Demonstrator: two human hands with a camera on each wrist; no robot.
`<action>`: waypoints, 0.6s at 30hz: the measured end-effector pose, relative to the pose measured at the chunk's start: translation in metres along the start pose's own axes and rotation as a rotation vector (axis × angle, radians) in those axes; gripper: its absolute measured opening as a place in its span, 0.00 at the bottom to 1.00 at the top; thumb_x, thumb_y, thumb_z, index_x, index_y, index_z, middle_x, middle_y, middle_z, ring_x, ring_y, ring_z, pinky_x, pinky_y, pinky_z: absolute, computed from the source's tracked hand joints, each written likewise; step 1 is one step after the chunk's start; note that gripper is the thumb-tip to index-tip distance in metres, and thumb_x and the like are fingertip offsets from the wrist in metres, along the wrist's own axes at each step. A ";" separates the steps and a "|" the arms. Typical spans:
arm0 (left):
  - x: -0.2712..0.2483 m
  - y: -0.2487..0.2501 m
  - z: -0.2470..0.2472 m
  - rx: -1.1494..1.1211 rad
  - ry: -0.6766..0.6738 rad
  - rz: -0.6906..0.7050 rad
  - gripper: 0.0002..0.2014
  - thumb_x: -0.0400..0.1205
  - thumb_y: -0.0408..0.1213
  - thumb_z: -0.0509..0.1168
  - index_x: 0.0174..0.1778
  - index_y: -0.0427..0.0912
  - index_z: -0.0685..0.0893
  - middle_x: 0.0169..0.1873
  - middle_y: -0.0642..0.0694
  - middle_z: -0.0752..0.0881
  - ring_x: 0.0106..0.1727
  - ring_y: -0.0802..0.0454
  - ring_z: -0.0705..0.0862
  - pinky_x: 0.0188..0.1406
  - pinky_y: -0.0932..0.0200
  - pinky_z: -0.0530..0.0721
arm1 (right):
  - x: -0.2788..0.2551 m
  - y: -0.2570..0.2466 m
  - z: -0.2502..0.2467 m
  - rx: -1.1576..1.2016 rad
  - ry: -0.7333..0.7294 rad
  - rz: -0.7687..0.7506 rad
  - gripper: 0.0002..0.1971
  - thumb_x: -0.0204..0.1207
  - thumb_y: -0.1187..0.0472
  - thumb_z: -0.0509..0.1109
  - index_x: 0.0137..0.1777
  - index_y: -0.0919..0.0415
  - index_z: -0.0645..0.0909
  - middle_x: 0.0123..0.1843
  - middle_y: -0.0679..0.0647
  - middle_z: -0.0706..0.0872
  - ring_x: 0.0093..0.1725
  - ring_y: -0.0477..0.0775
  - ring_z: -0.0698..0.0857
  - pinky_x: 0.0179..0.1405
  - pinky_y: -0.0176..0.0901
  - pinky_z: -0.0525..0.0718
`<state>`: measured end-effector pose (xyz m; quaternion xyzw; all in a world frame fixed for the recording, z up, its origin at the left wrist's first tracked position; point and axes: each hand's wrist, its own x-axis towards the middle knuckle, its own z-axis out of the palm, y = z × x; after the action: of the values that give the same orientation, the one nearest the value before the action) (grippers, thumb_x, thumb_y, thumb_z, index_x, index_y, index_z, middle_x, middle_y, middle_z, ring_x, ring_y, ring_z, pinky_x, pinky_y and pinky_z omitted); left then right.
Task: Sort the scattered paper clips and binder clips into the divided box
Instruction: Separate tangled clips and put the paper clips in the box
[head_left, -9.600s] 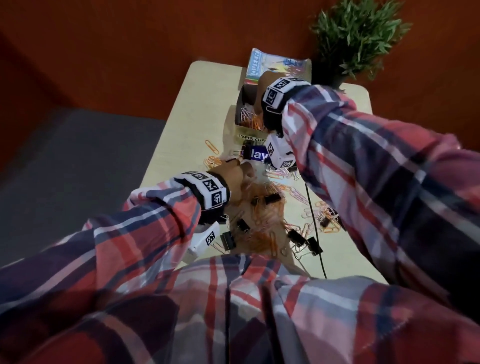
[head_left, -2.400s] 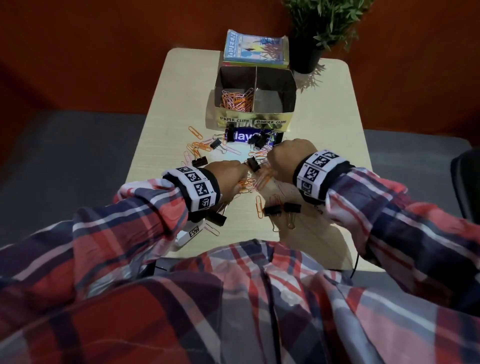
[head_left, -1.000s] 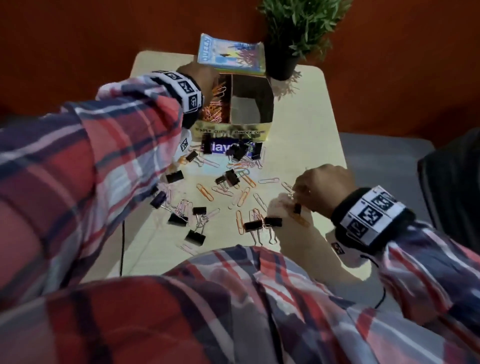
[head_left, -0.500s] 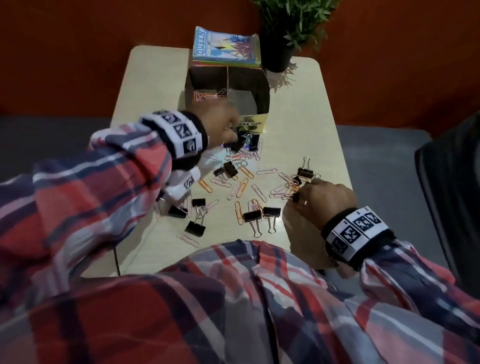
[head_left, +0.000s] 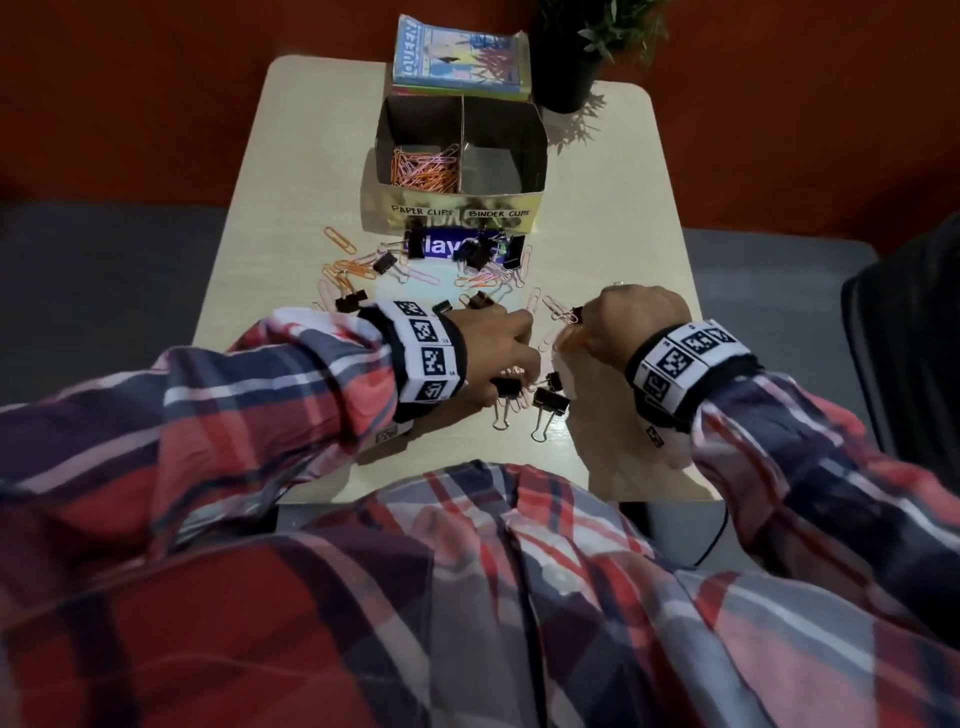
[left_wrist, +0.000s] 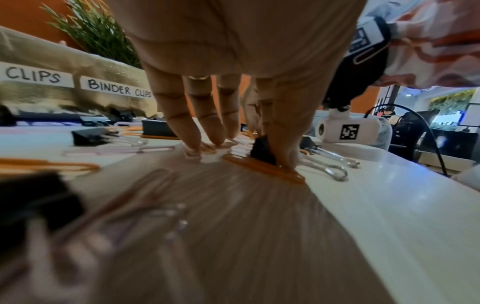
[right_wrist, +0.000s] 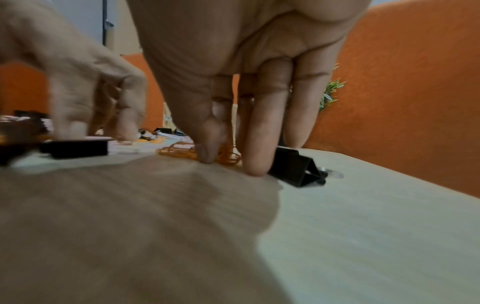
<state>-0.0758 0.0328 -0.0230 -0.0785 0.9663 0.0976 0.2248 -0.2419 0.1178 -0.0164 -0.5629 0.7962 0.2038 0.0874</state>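
Note:
The gold divided box (head_left: 537, 156) stands at the table's middle back. Its left part, labelled PAPER CLIPS, holds a heap of orange and pink paper clips (head_left: 423, 169); I see nothing in the BINDER CLIPS part (head_left: 493, 166). Loose paper clips (head_left: 345, 267) and black binder clips (head_left: 545, 400) lie scattered in front. My left hand (head_left: 511, 364) presses straight fingertips (left_wrist: 197, 144) on paper clips, its thumb beside a black binder clip (left_wrist: 262, 149) and on an orange clip (left_wrist: 262, 168). My right hand (right_wrist: 215, 156) pinches orange paper clips (right_wrist: 179, 153) between thumb and forefinger, beside another binder clip (right_wrist: 296, 170).
A book (head_left: 460, 60) lies behind the box, and a potted plant (head_left: 566, 78) stands at the back right. A blue packet (head_left: 441, 248) lies against the box's front. A dark chair (head_left: 909, 338) is to the right. A cable (head_left: 719, 540) hangs off the front right corner.
My left hand has come back from the box's front to the clips near the table's front edge. My right hand stays low on the clips at the right.

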 end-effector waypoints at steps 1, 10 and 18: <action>-0.003 -0.003 0.000 -0.001 0.013 0.000 0.22 0.76 0.43 0.71 0.66 0.57 0.78 0.64 0.47 0.72 0.64 0.44 0.73 0.55 0.48 0.80 | 0.002 0.001 -0.002 0.008 0.009 -0.007 0.16 0.79 0.46 0.62 0.56 0.53 0.85 0.52 0.55 0.86 0.51 0.60 0.85 0.43 0.45 0.78; -0.009 -0.030 0.005 -0.096 0.172 -0.169 0.17 0.81 0.45 0.65 0.66 0.53 0.79 0.60 0.43 0.74 0.58 0.43 0.77 0.52 0.47 0.82 | 0.018 -0.027 -0.022 -0.028 0.021 -0.116 0.15 0.77 0.49 0.67 0.59 0.52 0.85 0.53 0.55 0.87 0.51 0.61 0.85 0.47 0.47 0.81; -0.001 -0.010 0.007 -0.194 0.154 -0.402 0.30 0.70 0.55 0.72 0.63 0.43 0.75 0.60 0.42 0.70 0.59 0.41 0.75 0.53 0.47 0.80 | 0.026 -0.047 -0.029 -0.024 0.032 -0.242 0.13 0.77 0.48 0.66 0.58 0.48 0.84 0.54 0.53 0.85 0.54 0.60 0.84 0.43 0.46 0.76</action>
<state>-0.0701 0.0243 -0.0303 -0.2976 0.9317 0.1372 0.1567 -0.2046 0.0697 -0.0108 -0.6589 0.7214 0.1921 0.0920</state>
